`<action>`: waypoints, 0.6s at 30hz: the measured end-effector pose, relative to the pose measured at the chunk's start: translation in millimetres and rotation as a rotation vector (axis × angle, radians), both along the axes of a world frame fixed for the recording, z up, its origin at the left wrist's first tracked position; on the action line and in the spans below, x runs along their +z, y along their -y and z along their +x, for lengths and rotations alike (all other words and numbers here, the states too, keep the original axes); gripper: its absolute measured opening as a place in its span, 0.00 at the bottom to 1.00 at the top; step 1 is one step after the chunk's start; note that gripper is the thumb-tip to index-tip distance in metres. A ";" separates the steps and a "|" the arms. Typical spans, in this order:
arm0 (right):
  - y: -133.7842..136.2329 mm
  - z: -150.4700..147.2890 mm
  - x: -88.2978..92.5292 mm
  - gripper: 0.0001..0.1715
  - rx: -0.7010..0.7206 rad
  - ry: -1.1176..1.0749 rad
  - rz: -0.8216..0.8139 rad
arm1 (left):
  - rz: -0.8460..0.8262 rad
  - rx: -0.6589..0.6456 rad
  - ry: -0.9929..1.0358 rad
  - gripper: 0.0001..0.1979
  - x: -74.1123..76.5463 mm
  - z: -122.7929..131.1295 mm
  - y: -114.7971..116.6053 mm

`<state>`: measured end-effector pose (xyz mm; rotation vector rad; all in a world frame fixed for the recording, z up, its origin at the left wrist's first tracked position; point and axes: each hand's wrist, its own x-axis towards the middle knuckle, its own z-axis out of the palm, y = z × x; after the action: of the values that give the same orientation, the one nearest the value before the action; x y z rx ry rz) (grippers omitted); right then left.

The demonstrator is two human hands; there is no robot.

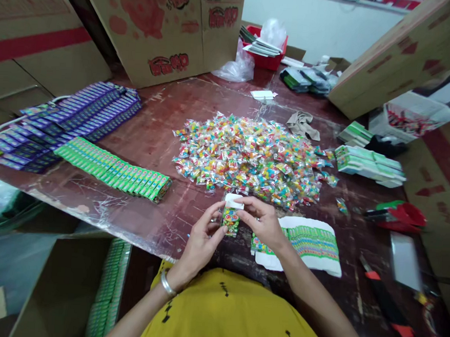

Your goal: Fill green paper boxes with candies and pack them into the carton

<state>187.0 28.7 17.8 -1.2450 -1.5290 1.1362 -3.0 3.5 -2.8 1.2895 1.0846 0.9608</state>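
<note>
Between my two hands is a small green candy box [231, 221], upright with its white top flap raised. My left hand [205, 234] grips the box by its left side, thumb low on the front. At the upper right, the fingers of my right hand [262, 220] pinch the white flap. Just beyond lies a big heap of clear candy packets [245, 157] in many colours. Under my right forearm, a fanned stack of flat green boxes [314, 241] rests on a white cloth [335, 268]. To the left, a row of green boxes [117, 171] lies on the table.
Purple boxes [82, 122] are stacked at the left. Large cartons [169, 26] stand behind. A red basket [269, 61] sits at the back. A utility knife [387, 298] and white-green bundles [369, 166] lie right. Below the table's left edge, an open carton [64, 291] holds green boxes.
</note>
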 end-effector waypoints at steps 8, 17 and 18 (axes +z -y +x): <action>11.4 -13.3 -23.4 0.27 -0.073 -0.138 -0.024 | -0.026 -0.087 -0.016 0.31 7.9 -0.7 0.8; 16.3 -21.7 -35.7 0.14 -0.260 -0.063 0.093 | -0.019 -0.121 0.045 0.25 3.8 -1.3 -1.4; 16.5 -21.3 -35.6 0.12 -0.244 -0.033 0.124 | -0.024 -0.147 0.035 0.24 3.5 -2.2 -2.8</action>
<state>165.7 12.2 -17.8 -1.2823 -1.3588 0.8867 -5.3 6.3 0.7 1.3093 0.9582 0.8550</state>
